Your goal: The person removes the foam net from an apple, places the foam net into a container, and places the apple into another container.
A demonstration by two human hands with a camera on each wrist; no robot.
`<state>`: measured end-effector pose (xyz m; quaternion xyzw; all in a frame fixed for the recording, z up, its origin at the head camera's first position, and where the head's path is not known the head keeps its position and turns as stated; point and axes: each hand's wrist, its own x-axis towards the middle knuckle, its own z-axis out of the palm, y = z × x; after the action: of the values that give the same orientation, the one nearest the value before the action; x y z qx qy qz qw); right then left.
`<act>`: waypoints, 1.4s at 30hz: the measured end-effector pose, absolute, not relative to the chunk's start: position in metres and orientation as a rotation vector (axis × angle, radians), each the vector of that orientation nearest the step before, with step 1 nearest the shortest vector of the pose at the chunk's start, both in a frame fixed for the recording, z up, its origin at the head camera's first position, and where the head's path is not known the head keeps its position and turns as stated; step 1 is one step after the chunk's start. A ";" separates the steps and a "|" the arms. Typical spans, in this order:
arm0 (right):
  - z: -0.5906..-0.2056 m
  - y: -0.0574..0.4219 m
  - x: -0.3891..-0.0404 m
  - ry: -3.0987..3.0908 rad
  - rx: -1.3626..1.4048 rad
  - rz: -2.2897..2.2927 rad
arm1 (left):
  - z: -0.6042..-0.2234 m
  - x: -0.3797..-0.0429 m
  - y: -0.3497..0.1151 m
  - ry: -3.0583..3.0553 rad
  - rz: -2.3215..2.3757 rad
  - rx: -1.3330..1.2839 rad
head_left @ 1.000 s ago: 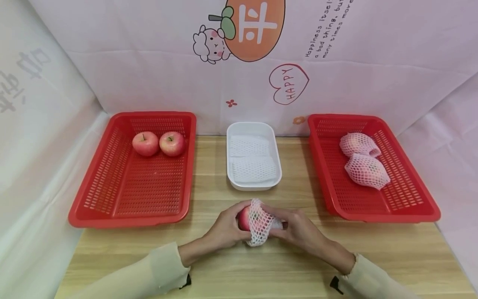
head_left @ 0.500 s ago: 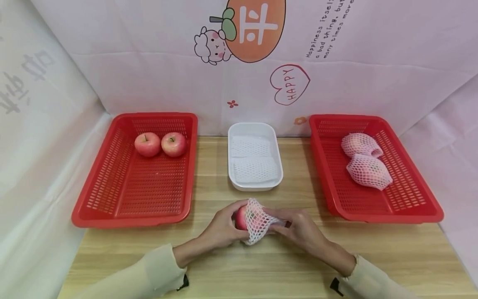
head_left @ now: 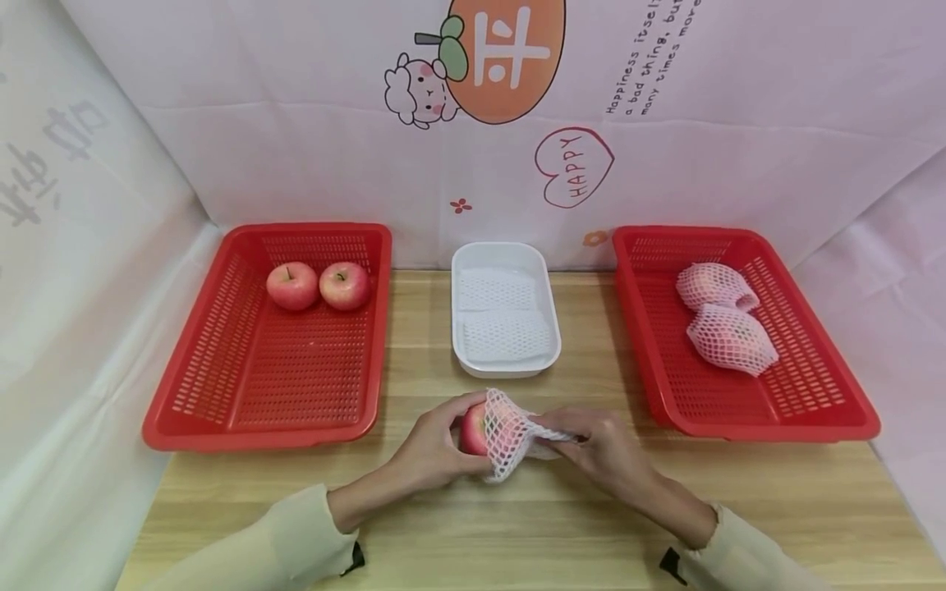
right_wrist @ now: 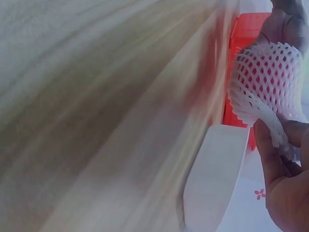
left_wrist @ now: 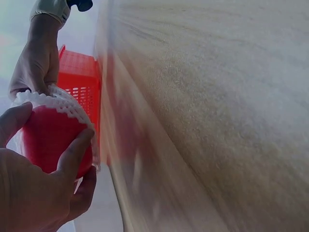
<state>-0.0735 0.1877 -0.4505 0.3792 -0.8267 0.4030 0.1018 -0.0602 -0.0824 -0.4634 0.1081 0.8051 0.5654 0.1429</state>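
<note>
- Left hand (head_left: 436,447): fingers and thumb curl round the apple (head_left: 474,428), gripping its bare side.
- Right hand (head_left: 609,451): thumb and fingers pinch the gathered end of the net (head_left: 504,435); the right wrist view shows this end twisted narrow between the fingertips.
- Apple: positioned between both hands, in front of the tray (head_left: 506,372); the net covers its right part, and the red skin shows bare toward the left hand.
- Net: white mesh, flared at its edge around the apple and narrowing toward the right hand.
- Tray: white, set on the table (head_left: 473,533) between the two baskets; two flat nets (head_left: 506,332) lie inside, one behind the other.
- Left basket (head_left: 296,369): red, perforated; two bare apples (head_left: 345,286) sit side by side near its rear wall.
- Right basket (head_left: 709,398): red, perforated; two wrapped apples (head_left: 732,338) lie inside, touching, one behind the other.
- Backdrop (head_left: 332,164): pale printed cloth behind the baskets and tray.
- Sleeves (head_left: 303,525): cream, on both arms.
</note>
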 end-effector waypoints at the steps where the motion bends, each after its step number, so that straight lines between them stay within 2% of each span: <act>1: -0.449 0.189 -0.074 -2.440 1.114 1.179 | -0.463 -0.060 -0.083 2.324 1.627 0.305; 16: -0.418 0.204 -0.080 -2.443 1.101 1.056 | -0.457 -0.052 -0.101 2.293 1.650 0.286; 25: -0.393 0.211 -0.094 -2.499 1.089 0.945 | -0.450 -0.041 -0.114 2.287 1.638 0.390; 35: -0.373 0.215 -0.116 -2.526 1.096 0.854 | -0.419 -0.024 -0.129 2.216 1.646 0.412; 42: -0.363 0.217 -0.133 -2.576 1.084 0.806 | -0.384 -0.013 -0.149 2.164 1.659 0.345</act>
<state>-0.1330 0.2169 -0.3626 0.3702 -0.8796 0.2752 0.1163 -0.0131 -0.1487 -0.3839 0.1231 0.7722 0.5919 0.1955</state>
